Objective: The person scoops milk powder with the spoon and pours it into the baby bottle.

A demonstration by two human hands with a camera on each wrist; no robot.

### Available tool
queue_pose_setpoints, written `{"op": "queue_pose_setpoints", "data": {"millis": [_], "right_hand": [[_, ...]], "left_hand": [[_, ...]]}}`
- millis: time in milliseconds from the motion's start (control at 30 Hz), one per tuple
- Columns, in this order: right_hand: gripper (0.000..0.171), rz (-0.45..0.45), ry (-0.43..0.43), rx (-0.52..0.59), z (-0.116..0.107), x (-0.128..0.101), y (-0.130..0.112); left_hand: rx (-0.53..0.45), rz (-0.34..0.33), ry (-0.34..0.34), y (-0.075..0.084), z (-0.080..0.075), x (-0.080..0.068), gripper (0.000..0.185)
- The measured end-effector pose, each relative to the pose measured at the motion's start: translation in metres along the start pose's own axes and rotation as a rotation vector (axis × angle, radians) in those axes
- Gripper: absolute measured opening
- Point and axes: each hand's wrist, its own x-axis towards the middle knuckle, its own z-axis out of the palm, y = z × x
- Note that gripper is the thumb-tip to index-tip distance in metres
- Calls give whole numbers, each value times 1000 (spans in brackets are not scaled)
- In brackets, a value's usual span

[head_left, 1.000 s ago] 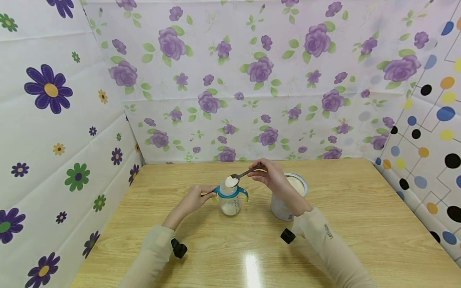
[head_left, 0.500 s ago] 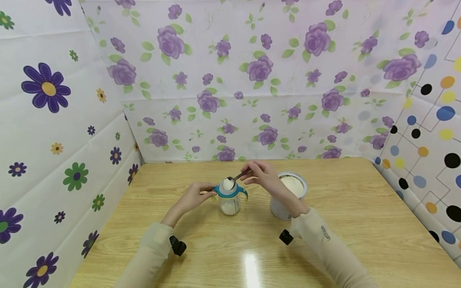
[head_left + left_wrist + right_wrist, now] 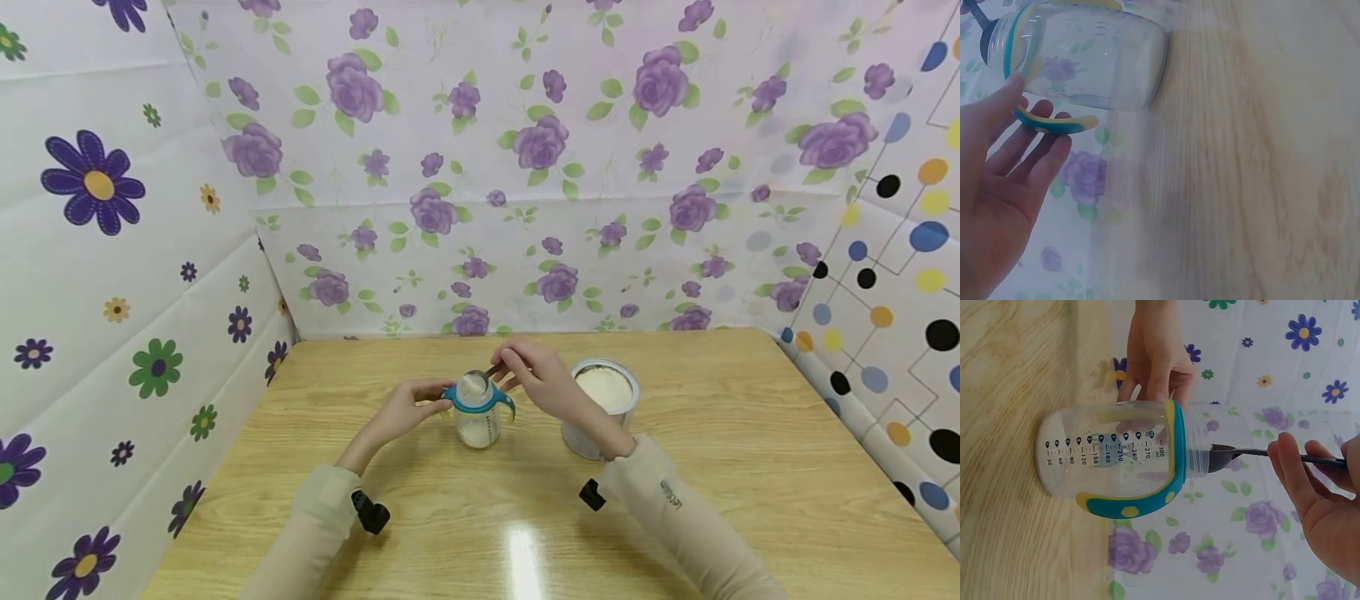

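Note:
A clear baby bottle (image 3: 478, 428) with a blue two-handled collar stands uncapped on the table, whitish powder at its bottom. My left hand (image 3: 405, 410) grips the collar's left handle (image 3: 1054, 127), thumb against the ring. A dark metal spoon (image 3: 1250, 451) is held by its handle in my right hand (image 3: 546, 385), and its bowl dips into the bottle's mouth. White powder shows at the mouth in the head view. Volume marks face the right wrist camera. Behind my right forearm, an open tin (image 3: 582, 440) holds pale powder (image 3: 604, 389).
The wooden table (image 3: 420, 533) runs up to a rose-patterned sheet (image 3: 480, 208) at the back. Patterned sheets also hang at the left and right. A small black camera (image 3: 372, 513) sits on my left wrist, another (image 3: 592, 495) on my right.
My right hand has moved left and slightly down, bringing the spoon into the bottle's mouth. Its heap of powder shows less clearly than before. My left hand keeps its grip on the handle.

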Motion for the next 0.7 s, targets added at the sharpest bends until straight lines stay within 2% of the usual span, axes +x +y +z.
{"op": "queue_pose_setpoints", "data": {"millis": [267,500,600,700], "right_hand": [[24,-224,-56,-166,3,-2,3],[22,-430,-55,-294,3,-4,6],[24,-499,-54,-342,2,-4,6],[19,-557,-45,-412,1,-5,6]], "left_hand": [[-37,-2,-23,2,2,1,52],[-30,38,-24,2,7,4,57],[-37,38,-16,3,8,4,58],[-42,42,-13,4,9,4,59]]}}
